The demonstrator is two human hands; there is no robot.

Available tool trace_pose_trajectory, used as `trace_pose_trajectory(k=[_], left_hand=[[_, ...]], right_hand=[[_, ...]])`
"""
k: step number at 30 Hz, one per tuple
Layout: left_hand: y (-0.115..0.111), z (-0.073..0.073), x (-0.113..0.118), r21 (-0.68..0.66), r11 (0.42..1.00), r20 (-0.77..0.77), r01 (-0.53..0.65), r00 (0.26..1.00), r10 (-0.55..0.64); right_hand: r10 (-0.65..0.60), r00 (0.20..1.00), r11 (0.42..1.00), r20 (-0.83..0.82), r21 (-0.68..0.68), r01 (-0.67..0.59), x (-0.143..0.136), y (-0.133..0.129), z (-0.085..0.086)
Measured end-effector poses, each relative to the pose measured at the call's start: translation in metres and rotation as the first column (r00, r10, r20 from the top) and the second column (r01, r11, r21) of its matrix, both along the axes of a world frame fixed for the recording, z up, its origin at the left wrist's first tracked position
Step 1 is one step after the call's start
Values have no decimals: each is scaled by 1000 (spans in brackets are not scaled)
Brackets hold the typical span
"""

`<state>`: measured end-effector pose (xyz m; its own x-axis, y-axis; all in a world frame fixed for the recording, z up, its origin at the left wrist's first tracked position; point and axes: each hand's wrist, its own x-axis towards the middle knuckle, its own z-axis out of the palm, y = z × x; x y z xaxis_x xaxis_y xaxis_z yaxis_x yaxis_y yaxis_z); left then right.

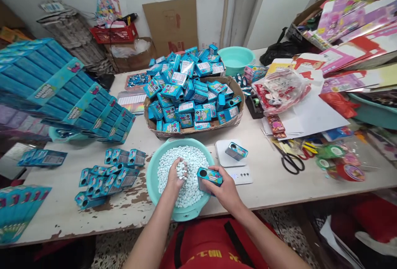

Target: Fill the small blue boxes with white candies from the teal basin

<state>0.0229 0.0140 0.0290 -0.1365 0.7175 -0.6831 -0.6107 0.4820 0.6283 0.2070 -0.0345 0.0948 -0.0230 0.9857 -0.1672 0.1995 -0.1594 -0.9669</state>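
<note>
My left hand (178, 174) is cupped around several small pale candies (182, 171), over the teal basin (154, 195) that is filled with more of them. At the basin's right side my right hand (223, 189) grips a small blue candy box (209, 176), tilted, with a dark round hole showing in its end. Just beyond it, a second blue box (236, 151) lies on the white digital scale (222, 159). The scale's display is too small to read.
Behind the basin stands a cardboard carton (155, 131) heaped with blue boxes. More boxes (108, 178) lie to the left, near tall stacked blue display packs (74, 91). Black scissors (291, 163), tape rolls and bags lie at right. An aqua bowl (238, 58) sits behind.
</note>
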Motion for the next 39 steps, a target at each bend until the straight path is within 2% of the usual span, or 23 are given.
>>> trace_pose_trajectory(k=[3,5,7,9,13,17,27,39], left_hand=[[-6,33,-2,54,998,168,-33,986,24],[-8,53,1,130,989,219,-77,975,47],[-10,66,7,243,964,173,-112,982,71],[-9,72,12,337,931,92,-139,989,115],[-5,68,19,367,914,-62,-171,976,208],[-1,66,22,387,905,-112,-179,965,238],[1,68,22,430,895,-155,-122,966,206],[4,63,27,442,893,-335,-78,910,246]], right_hand=[[67,982,978,179,181,-100,-13,8,-4],[100,952,951,288,254,-177,-22,11,-7],[132,913,927,386,278,-252,-32,11,-10],[151,879,916,453,269,-297,-41,11,-13],[152,867,923,475,244,-296,-51,12,-18],[138,877,929,460,246,-275,-54,14,-19],[107,884,936,454,255,-245,-54,20,-16],[120,873,943,472,222,-250,-54,23,-10]])
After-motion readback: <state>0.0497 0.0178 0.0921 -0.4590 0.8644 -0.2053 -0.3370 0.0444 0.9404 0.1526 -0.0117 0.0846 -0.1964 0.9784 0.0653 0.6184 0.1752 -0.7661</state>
